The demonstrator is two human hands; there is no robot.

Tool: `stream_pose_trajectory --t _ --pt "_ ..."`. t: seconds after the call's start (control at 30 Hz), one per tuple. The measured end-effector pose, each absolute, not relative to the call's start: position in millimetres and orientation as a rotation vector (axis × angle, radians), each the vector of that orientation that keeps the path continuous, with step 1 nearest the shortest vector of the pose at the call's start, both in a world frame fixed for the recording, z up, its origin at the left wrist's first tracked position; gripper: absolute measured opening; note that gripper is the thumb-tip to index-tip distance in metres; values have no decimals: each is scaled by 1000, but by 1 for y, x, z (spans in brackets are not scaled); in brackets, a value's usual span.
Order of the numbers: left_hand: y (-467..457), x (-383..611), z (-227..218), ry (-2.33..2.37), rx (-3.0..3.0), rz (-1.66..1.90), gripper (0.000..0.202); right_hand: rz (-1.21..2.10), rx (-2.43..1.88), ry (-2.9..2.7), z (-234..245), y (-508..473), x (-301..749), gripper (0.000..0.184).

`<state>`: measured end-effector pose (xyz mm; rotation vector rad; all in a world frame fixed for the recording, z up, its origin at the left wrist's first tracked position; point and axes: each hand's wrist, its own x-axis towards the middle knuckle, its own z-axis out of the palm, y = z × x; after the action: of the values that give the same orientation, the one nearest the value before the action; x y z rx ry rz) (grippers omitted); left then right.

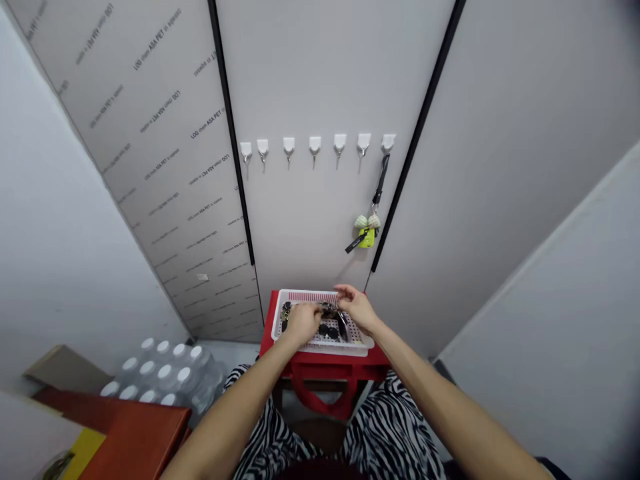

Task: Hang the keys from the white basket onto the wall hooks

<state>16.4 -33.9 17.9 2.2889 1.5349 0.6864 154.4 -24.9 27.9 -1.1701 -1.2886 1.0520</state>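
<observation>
A shallow white plastic basket (357, 343) with a slotted rim sits in front of me, holding several small dark items. My left hand (304, 323) reaches over its left half, fingers closed at the bundle in the middle; what they grip is too small to make out. Above the right half is my right hand (357, 310), thumb and fingers pinched at the top of a dark keychain (343, 327) that hangs down into the basket. Round black pieces (329, 332) lie on the basket floor between my hands.
Under the basket is a red stool or table (267, 333). White hooks (315, 144) line the panel ahead; a keychain with a lime-green pouch (367, 238) hangs from the rightmost. Capped bottles (165, 370) and an orange-brown box (145, 433) stand at left.
</observation>
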Motion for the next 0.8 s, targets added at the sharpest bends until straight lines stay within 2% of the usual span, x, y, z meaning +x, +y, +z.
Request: stream_pose_trajectory --t 0.07,0.2,0.37,0.5,0.63,0.8 --pt "-36 22 21 1515 2096 787 24 1099 -1075 -1181 37 -26 155 30" --pt "-38 42 32 1247 1446 777 41 1219 -888 -1083 54 -31 154 31" --pt "-34 48 41 994 855 888 36 1290 -778 -1128 63 -39 152 30" --pt "-32 41 37 822 740 911 21 1328 -766 -1184 56 -45 150 32" --pt "-34 45 31 774 683 915 17 1391 -751 -1183 45 -47 147 32" --pt "-24 48 38 670 742 1205 15 1228 -948 -1220 43 -35 147 19"
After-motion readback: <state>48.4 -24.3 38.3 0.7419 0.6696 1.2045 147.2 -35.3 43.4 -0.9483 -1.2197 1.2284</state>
